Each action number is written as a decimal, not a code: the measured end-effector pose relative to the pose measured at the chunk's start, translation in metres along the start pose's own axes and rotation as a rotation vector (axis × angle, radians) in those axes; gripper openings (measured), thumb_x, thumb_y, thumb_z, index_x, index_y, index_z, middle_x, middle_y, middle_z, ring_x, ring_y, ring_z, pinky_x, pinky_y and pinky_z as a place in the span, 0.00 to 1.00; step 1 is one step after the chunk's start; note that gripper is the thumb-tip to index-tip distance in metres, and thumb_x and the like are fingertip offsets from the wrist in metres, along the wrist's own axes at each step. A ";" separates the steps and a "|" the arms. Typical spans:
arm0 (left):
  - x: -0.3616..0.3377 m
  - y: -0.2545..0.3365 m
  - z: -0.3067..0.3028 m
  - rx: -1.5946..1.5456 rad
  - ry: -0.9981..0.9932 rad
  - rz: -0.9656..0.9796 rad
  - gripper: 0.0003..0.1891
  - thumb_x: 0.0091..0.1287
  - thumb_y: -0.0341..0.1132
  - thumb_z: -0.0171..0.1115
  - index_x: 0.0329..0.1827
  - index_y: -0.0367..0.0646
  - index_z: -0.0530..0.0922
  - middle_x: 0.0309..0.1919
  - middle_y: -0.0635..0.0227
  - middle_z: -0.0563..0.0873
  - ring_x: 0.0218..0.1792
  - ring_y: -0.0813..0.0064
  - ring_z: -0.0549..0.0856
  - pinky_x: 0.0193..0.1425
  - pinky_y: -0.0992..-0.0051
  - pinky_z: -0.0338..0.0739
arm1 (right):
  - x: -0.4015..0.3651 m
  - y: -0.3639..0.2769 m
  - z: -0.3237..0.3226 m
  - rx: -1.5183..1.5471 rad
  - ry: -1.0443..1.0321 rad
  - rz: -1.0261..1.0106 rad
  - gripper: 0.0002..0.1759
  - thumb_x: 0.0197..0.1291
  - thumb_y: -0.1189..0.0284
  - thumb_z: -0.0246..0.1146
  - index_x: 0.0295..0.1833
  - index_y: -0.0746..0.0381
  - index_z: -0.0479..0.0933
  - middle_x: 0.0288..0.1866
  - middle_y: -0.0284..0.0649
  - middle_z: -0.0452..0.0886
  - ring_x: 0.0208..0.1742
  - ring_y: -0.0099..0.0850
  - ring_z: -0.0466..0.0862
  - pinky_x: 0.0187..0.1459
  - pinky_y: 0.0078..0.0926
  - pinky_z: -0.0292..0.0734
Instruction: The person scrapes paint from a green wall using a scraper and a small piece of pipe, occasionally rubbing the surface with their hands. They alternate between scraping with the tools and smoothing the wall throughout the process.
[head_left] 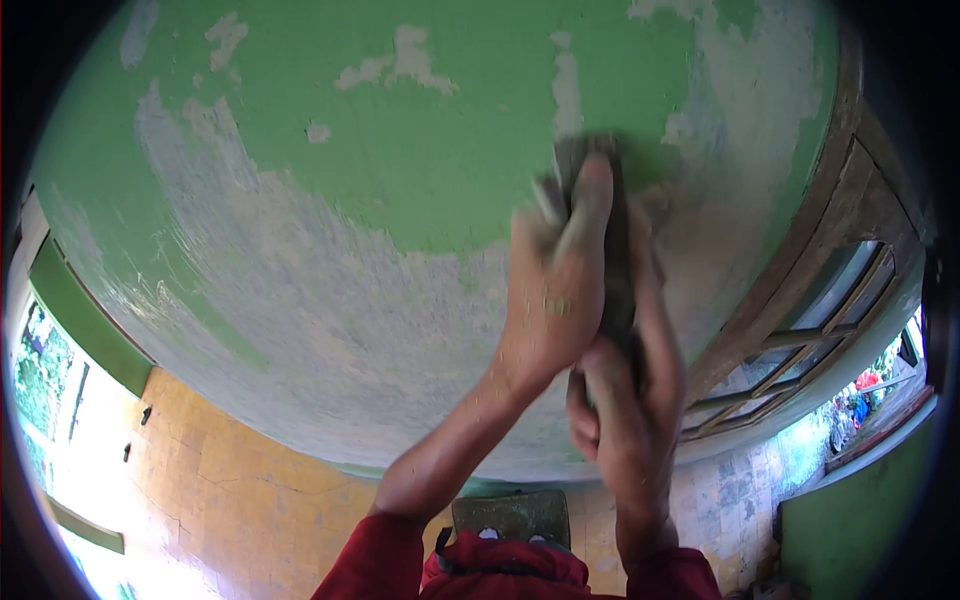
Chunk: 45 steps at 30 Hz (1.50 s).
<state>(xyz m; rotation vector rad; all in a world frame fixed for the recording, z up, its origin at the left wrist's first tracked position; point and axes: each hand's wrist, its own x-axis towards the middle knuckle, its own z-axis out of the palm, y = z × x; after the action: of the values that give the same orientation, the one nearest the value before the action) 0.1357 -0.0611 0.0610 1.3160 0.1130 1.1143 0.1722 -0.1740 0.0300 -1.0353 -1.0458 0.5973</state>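
Note:
A dark, long tool (pixel 617 265) stands nearly upright against the wall (pixel 450 170), its top end at the green paint. My left hand (pixel 560 280) is closed on its upper part, the thumb laid along it. Lower down, my right hand (pixel 635 400) wraps round the tool from the right. Both hands and the tool's top are blurred by motion. Green paint covers the upper wall; pale, scraped patches show below and at the right. What the tool's working edge looks like cannot be made out.
A brown wooden frame with glass panes (pixel 800 350) stands at the right. Below lie yellowish floor tiles (pixel 250 470) and a dark stool or platform (pixel 511 515) under my feet. Green panels (pixel 85 315) are at the left, and another (pixel 850 530) at the lower right.

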 end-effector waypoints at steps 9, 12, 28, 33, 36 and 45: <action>-0.014 -0.012 -0.007 0.011 0.009 -0.062 0.24 0.83 0.45 0.46 0.30 0.39 0.77 0.19 0.67 0.82 0.21 0.78 0.81 0.26 0.76 0.74 | -0.014 0.018 0.012 0.035 0.094 0.053 0.41 0.63 0.80 0.50 0.83 0.68 0.49 0.78 0.43 0.63 0.16 0.11 0.65 0.14 0.13 0.58; -0.021 -0.018 -0.009 0.045 0.040 -0.106 0.25 0.83 0.46 0.46 0.28 0.39 0.77 0.19 0.67 0.81 0.21 0.78 0.82 0.26 0.76 0.73 | -0.014 0.025 0.013 -0.017 0.100 -0.052 0.42 0.62 0.79 0.49 0.83 0.66 0.50 0.64 0.41 0.75 0.16 0.11 0.64 0.14 0.13 0.57; -0.015 -0.020 -0.012 0.035 0.057 -0.032 0.21 0.82 0.44 0.49 0.32 0.39 0.77 0.22 0.67 0.83 0.22 0.80 0.81 0.26 0.77 0.74 | -0.010 0.022 0.019 -0.050 0.159 -0.070 0.41 0.63 0.78 0.52 0.84 0.61 0.53 0.57 0.38 0.81 0.15 0.10 0.62 0.14 0.13 0.55; -0.003 -0.014 -0.015 0.129 0.085 0.006 0.20 0.81 0.43 0.50 0.35 0.36 0.78 0.23 0.67 0.83 0.23 0.79 0.81 0.28 0.75 0.74 | -0.007 0.014 0.021 -0.029 0.139 -0.021 0.42 0.62 0.79 0.51 0.84 0.61 0.52 0.55 0.39 0.82 0.15 0.11 0.62 0.14 0.13 0.54; 0.000 0.003 -0.009 0.049 0.046 -0.044 0.19 0.81 0.43 0.51 0.35 0.37 0.78 0.22 0.68 0.82 0.23 0.80 0.81 0.28 0.74 0.74 | -0.007 0.011 0.020 0.008 0.093 -0.059 0.40 0.63 0.82 0.48 0.82 0.67 0.52 0.66 0.46 0.75 0.20 0.13 0.68 0.19 0.15 0.62; 0.008 0.012 -0.008 0.014 -0.023 0.018 0.19 0.81 0.44 0.51 0.36 0.37 0.79 0.22 0.70 0.80 0.24 0.83 0.79 0.26 0.75 0.72 | 0.008 0.001 0.025 -0.028 0.116 -0.143 0.40 0.64 0.78 0.51 0.84 0.59 0.54 0.48 0.35 0.83 0.15 0.11 0.62 0.13 0.13 0.54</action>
<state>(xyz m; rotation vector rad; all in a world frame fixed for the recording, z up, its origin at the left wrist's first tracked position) 0.1277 -0.0515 0.0715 1.3446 0.0921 1.1148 0.1531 -0.1576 0.0355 -0.9982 -1.0186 0.4038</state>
